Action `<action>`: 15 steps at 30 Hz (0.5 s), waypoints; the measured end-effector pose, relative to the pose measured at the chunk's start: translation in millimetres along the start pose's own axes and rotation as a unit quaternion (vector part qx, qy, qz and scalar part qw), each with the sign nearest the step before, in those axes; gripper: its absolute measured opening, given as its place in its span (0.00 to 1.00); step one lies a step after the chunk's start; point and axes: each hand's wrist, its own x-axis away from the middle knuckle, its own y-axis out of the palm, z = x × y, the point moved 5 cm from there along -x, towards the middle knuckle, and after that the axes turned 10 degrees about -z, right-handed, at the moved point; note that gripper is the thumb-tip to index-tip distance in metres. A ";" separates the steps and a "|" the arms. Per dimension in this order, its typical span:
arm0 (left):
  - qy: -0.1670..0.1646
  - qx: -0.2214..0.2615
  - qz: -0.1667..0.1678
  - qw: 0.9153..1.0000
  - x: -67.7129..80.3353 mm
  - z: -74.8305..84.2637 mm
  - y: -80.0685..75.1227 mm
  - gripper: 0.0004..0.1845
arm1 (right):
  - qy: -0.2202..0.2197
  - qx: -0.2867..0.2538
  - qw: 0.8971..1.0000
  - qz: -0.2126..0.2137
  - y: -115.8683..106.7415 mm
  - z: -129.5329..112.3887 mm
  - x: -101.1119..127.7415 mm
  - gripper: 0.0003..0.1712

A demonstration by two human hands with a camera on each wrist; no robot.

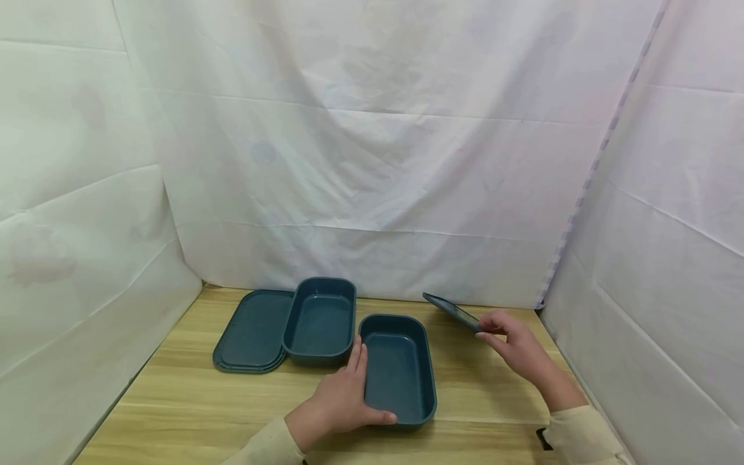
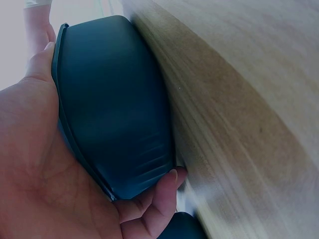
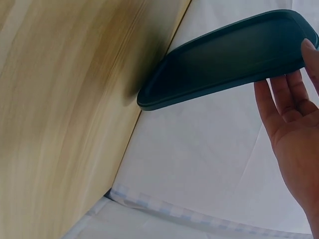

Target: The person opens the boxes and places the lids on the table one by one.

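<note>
A dark teal rectangular food container (image 1: 400, 374) stands lidless on the table, its inside bare. My left hand (image 1: 343, 397) holds it at its left side, fingers along the long wall and thumb over the front rim. In the left wrist view its outer wall (image 2: 114, 104) shows, with the fingertips curled round one end. To the right, my right hand (image 1: 516, 345) pinches a matching lid (image 1: 453, 311) by its edge, thumb on one face and fingers on the other. The lid tilts above the table, its rimmed face (image 3: 234, 57) showing in the right wrist view.
Behind and left of the held container stands a second lidless container (image 1: 321, 320). Another lid (image 1: 256, 332) lies flat to its left, partly under or behind its edge. White cloth walls (image 1: 372, 161) close in the wooden table (image 1: 203, 413) at the back and sides.
</note>
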 end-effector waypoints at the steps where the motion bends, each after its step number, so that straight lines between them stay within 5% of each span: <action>1: 0.000 0.000 0.000 1.000 0.0 0.1 -0.1 0.82 | -0.004 0.000 1.000 -0.005 1.2 -0.9 0.4 0.14; 15: -0.002 0.000 -0.002 1.000 0.7 1.2 -1.5 0.82 | -0.055 0.004 0.998 -0.029 8.2 -6.2 6.4 0.20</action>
